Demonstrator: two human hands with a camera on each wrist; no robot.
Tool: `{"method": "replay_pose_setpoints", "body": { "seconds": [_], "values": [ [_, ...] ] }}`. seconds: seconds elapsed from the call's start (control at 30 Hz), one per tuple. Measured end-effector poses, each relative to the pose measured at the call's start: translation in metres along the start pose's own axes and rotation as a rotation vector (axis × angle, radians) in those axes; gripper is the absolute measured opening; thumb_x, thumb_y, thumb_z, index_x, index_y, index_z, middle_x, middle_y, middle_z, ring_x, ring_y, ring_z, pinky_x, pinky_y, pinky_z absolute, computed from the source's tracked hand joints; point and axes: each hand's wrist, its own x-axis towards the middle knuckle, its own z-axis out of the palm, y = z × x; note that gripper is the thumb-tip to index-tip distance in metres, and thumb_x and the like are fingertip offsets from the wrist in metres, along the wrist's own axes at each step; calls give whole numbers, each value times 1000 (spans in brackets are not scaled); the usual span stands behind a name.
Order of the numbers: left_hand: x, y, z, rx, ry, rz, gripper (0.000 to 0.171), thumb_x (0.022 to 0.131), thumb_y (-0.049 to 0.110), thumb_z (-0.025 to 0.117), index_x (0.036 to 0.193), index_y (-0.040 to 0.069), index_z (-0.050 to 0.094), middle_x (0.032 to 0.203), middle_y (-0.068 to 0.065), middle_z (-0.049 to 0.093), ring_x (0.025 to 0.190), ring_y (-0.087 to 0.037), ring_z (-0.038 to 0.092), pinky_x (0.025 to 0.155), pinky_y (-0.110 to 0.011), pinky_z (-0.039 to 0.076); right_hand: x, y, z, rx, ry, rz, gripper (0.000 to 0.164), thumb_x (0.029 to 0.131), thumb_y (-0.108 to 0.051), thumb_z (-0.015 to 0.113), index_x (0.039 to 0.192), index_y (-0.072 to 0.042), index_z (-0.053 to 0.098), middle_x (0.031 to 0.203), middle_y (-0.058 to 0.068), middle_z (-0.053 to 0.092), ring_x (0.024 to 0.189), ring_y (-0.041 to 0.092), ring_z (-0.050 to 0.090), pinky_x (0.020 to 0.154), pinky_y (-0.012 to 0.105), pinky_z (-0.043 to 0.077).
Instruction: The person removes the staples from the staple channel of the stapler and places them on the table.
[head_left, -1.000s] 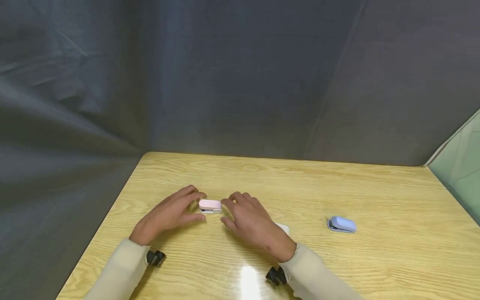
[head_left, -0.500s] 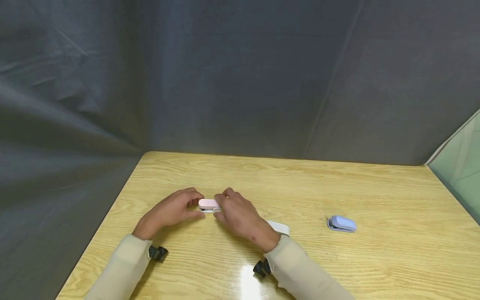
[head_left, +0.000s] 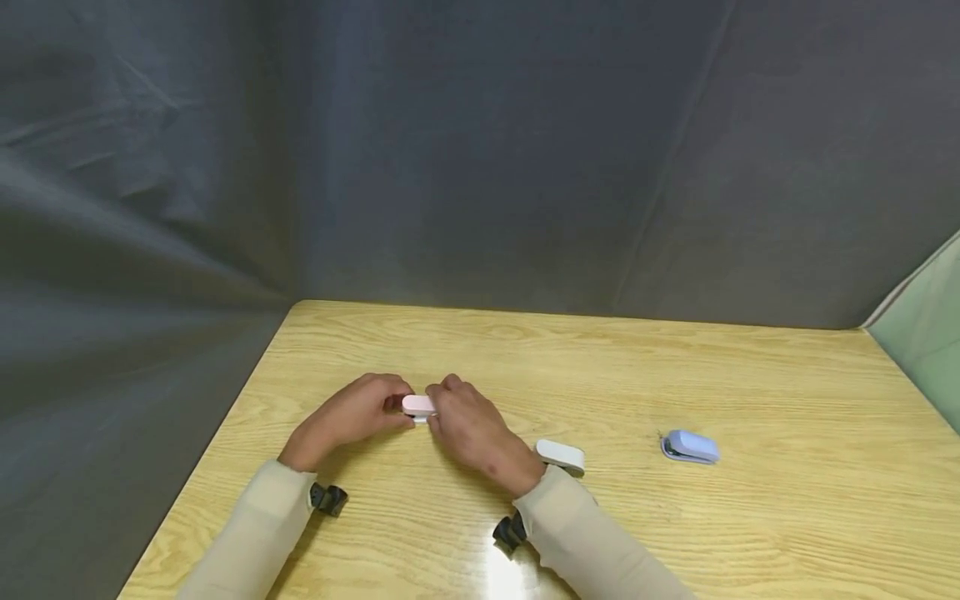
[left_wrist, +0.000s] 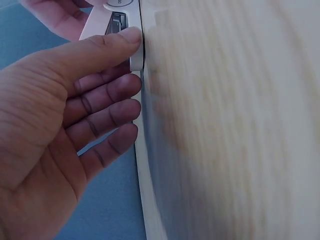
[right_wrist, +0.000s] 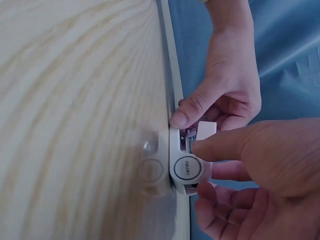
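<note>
A small pink-and-white stapler [head_left: 417, 405] sits on the wooden table between both hands. My left hand [head_left: 352, 417] pinches the stapler's front end, its thumb on the white base [left_wrist: 137, 59] in the left wrist view. From the other side my right hand [head_left: 474, 429] grips the rear part. In the right wrist view the right thumb lies across the gap between the pink top and the base, above the round hinge disc [right_wrist: 188, 168]. Metal parts show in that gap, and the left thumb touches the base's front. The far side of the stapler is hidden by fingers.
A white stapler [head_left: 561, 454] lies just right of my right wrist, partly behind the sleeve. Farther right is a blue stapler [head_left: 690, 446]. Dark sheeting [head_left: 480, 167] hangs behind and left of the wooden table [head_left: 600, 367].
Both hands have closed in on the pink stapler and now grip it. My right hand has moved left, uncovering more of the white stapler.
</note>
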Motion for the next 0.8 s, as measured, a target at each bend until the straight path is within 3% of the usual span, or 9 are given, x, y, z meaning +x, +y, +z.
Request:
{"method": "replay_pose_setpoints", "body": {
  "seconds": [0.3,0.8],
  "values": [
    [2,-1,2,-45,-11,-34,15,87,10,84,88,13,70,77,9,60,67,-6,51,61,-26,47,6,0,8,-1,-9,0,7,99,-12,68,102,-5,68,88,7,60,77,22,57,65,32,49],
    [3,1,-1,-52,-31,-83,16,85,8,85,84,13,70,74,8,62,65,-7,50,60,-26,45,12,0,11,8,3,9,11,94,-12,76,88,-5,70,82,5,62,73,18,58,66,34,50]
  ]
}}
